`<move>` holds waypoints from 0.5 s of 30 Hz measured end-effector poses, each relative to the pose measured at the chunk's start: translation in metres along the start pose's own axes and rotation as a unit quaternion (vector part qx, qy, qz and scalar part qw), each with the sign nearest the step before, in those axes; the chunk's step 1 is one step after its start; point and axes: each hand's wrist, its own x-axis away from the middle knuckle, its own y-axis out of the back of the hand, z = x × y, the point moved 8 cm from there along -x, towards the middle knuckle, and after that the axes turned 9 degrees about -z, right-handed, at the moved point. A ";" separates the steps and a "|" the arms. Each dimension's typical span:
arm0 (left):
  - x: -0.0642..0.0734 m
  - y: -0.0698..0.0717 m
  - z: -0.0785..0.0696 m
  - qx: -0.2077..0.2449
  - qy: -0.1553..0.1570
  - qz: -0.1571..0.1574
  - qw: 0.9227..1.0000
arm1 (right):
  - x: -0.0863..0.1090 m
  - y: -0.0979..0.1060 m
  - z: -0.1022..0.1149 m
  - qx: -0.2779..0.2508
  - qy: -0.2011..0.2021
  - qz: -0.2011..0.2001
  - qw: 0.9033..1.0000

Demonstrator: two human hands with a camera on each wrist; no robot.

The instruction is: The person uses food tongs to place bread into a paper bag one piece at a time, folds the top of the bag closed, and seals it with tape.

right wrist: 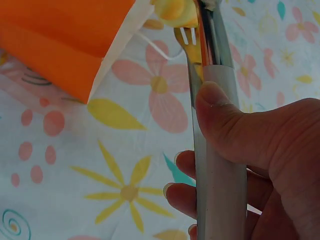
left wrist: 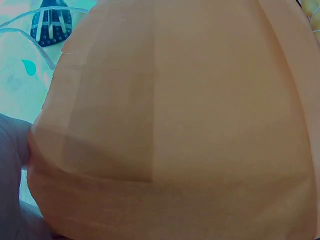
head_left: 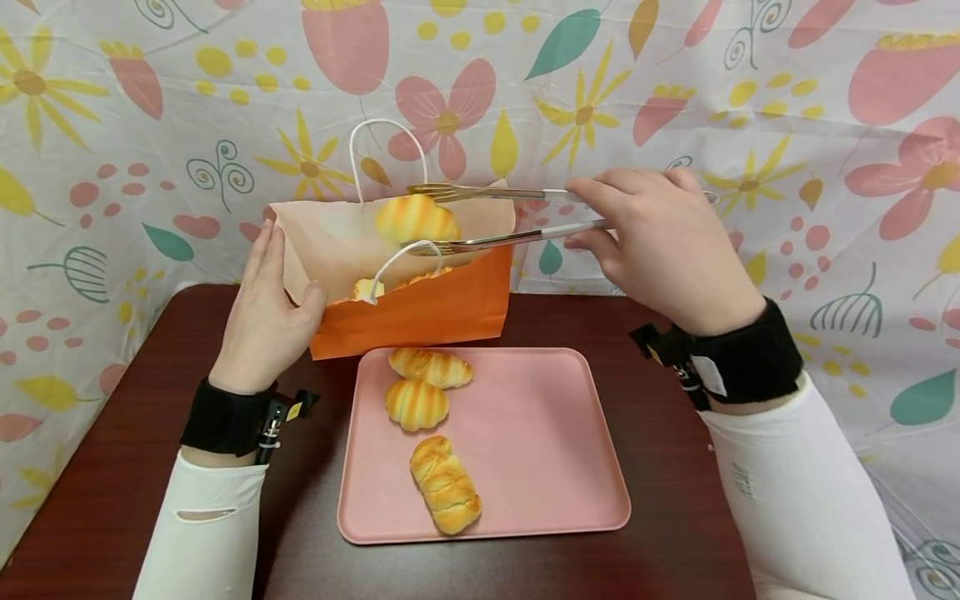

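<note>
My right hand (head_left: 667, 242) holds a pair of metal tongs (head_left: 517, 239) with fork-shaped ends and pale handles. Between the tong ends is a yellow bread roll (head_left: 412, 218) with orange stripes, over the mouth of an orange paper bag (head_left: 420, 312). In the right wrist view the thumb (right wrist: 220, 107) lies along one handle, fingers on the other side. My left hand (head_left: 266, 321) rests against the bag's left side, fingers straight and thumb toward the front edge. More bread (head_left: 369, 289) shows inside the bag, partly hidden by the front wall and a white handle.
A pink tray (head_left: 547, 450) lies in front of the bag. On its left half are a striped long roll (head_left: 431, 367), a round striped roll (head_left: 417, 405) and a braided bread (head_left: 446, 486). A patterned cloth (head_left: 600, 108) hangs behind the dark table (head_left: 315, 533).
</note>
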 end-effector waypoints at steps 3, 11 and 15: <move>0.000 0.000 -0.001 0.000 -0.002 0.001 1.000 | -0.009 -0.008 0.007 0.002 0.014 0.018 1.000; 0.000 0.000 -0.001 0.001 -0.002 0.002 1.000 | -0.030 -0.031 0.027 -0.014 0.027 0.063 0.998; -0.001 0.000 -0.001 0.003 -0.002 -0.001 1.000 | -0.040 -0.045 0.037 0.001 0.042 0.083 0.996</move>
